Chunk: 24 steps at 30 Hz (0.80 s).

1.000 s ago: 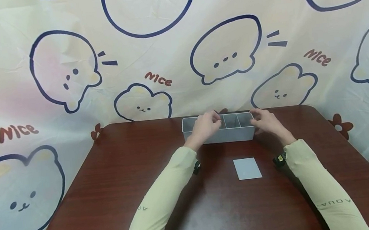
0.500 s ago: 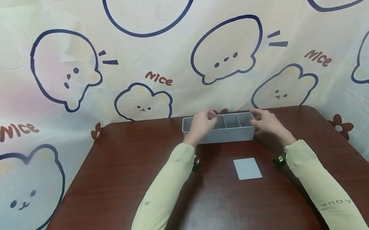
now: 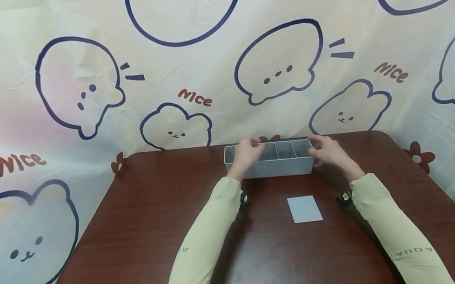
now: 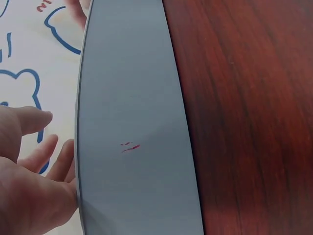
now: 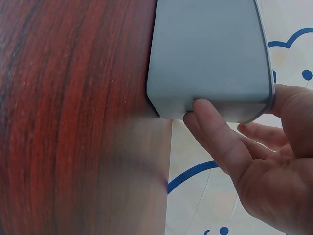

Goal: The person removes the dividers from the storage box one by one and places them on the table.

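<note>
A long grey divided storage box (image 3: 278, 168) stands near the table's far edge, its upper side split into several compartments. My left hand (image 3: 247, 154) is over the box's left part, and its arm hides some of the compartments. In the left wrist view, the thumb and fingers of that hand (image 4: 36, 186) are spread apart beyond the rim, with nothing seen between them. At the right end, my right hand (image 3: 330, 151) holds the box. In the right wrist view, fingertips of this hand (image 5: 269, 176) touch the outer end wall, while another digit reaches over the rim.
A small white card (image 3: 305, 209) lies on the dark reddish-brown table (image 3: 138, 246), nearer than the box. Behind the table hangs a cloth backdrop (image 3: 209, 59) with cartoon drawings, close to the box's far side.
My left hand has moved left along the top of the box, uncovering more of the middle compartments. The right hand, box and card stay in place.
</note>
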Tool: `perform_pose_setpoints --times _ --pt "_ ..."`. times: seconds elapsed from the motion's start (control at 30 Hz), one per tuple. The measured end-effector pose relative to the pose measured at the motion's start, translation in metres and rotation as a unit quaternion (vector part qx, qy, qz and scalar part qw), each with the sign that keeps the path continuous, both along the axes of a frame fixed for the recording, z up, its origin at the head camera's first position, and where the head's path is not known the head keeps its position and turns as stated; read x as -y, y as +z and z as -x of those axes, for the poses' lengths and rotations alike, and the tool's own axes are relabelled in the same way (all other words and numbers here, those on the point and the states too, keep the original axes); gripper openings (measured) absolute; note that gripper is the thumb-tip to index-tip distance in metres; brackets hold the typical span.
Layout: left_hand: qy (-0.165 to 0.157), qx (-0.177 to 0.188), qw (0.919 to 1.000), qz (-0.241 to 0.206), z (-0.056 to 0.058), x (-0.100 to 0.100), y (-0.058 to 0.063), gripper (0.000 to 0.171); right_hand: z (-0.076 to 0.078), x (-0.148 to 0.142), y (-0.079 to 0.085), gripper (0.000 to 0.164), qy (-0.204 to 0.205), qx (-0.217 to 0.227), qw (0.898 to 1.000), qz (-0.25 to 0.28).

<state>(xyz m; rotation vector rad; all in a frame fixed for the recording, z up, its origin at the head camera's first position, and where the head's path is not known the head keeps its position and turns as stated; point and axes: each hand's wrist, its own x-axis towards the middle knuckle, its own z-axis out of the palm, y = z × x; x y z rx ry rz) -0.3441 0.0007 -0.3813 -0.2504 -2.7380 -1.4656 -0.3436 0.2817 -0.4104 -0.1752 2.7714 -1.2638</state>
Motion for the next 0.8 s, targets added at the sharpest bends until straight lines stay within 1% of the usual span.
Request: perform_pose_setpoints --times 0.2,0.3,0.43,0.53,0.6,0.73,0.8 --pt "0.004 0.017 0.9997 0.015 0.0032 0.0002 0.0007 0.029 -0.0008 -0.0002 0.0025 0.057 0.0 0.001 1.0 -0.003" --pt "0.0 0.028 0.9992 0.027 0.0041 0.0014 0.0009 0.03 -0.0006 -0.0005 0.0026 0.057 0.002 0.001 1.0 -0.005" --pt "-0.004 0.037 0.9979 0.053 0.0065 0.0015 0.001 0.033 0.0 -0.0006 0.0019 0.057 0.002 -0.002 1.0 -0.009" --pt "-0.001 0.044 0.9963 0.073 0.0078 0.0005 0.0014 0.035 0.0004 -0.0007 0.0011 0.057 0.001 -0.001 1.0 -0.009" --pt "0.002 0.05 0.9951 0.085 0.0079 0.0002 0.0022 0.034 0.0005 -0.0006 0.0007 0.057 0.0 -0.001 1.0 -0.009" --pt "0.0 0.059 0.9928 0.104 0.008 -0.0005 0.0043 0.025 0.0006 -0.0005 0.0002 0.057 -0.001 -0.001 1.0 -0.011" --pt "-0.005 0.063 0.9916 0.112 0.0089 -0.0005 0.005 0.029 0.0007 -0.0001 -0.0002 0.057 -0.001 -0.001 1.0 -0.011"
